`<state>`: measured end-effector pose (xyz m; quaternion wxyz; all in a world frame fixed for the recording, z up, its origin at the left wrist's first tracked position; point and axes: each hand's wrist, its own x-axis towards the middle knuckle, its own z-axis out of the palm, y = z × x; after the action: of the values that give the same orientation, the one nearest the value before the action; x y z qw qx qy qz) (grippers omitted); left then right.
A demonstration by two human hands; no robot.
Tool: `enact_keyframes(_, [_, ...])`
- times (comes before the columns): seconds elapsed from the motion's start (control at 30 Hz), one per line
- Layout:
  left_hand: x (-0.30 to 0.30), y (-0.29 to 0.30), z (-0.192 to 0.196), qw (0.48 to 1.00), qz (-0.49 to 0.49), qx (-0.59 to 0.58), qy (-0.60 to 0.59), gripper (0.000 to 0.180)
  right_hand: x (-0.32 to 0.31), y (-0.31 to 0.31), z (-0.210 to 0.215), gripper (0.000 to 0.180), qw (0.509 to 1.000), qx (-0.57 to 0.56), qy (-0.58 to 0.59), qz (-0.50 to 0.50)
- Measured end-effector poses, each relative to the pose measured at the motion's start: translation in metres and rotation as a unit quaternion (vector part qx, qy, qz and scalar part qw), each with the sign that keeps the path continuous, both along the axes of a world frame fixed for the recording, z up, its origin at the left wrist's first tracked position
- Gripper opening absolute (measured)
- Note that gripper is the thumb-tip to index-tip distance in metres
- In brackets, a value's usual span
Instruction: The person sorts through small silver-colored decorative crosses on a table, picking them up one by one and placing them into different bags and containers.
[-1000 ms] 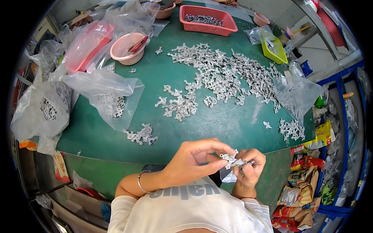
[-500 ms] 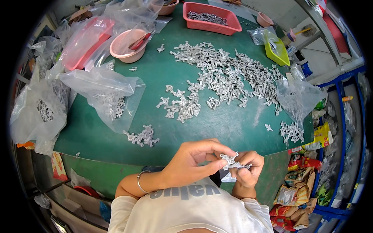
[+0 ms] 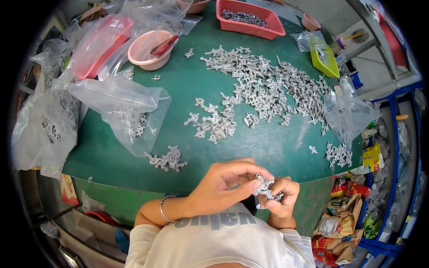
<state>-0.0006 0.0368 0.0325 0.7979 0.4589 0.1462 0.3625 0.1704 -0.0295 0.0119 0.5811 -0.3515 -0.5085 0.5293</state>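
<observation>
And there's a turn: the metal parts slant more steeply than a moment ago, by the bench edge! Left hand pinches one end, right hand fingers clamp the other; handling continues, nothing released.

Loose metal parts spread across the middle of the counter, a loaded tray behind them at the far side. Far left, a tool rests in a bowl; nearer, a plastic bag lies left of the spread, another bag right. At the near edge, workpieces sit between a person's fingers.
</observation>
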Motion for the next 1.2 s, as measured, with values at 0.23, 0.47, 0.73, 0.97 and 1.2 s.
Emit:
enact_keyframes(0.23, [0.000, 0.003, 0.003, 0.999, 0.007, -0.040, 0.001, 0.026, 0.002, 0.003, -0.002, 0.017, 0.999, -0.003, -0.038, -0.023])
enact_keyframes(0.47, [0.007, 0.006, 0.005, 0.997, 0.042, 0.059, 0.020, 0.034, -0.008, 0.002, 0.003, 0.013, 0.992, -0.081, -0.026, -0.098])
enact_keyframes(0.73, [0.010, 0.012, 0.022, 0.980, -0.048, 0.137, 0.133, 0.042, 0.009, 0.001, 0.017, 0.032, 0.978, -0.058, 0.063, -0.189])
enact_keyframes(0.97, [0.022, 0.008, 0.037, 0.979, -0.153, -0.119, 0.055, 0.072, 0.022, -0.001, 0.027, 0.015, 0.995, -0.027, -0.058, -0.083])
enact_keyframes(1.2, [0.029, -0.015, 0.030, 0.995, -0.075, -0.021, 0.067, 0.047, 0.021, -0.015, 0.027, 0.009, 0.984, -0.026, 0.005, -0.176])
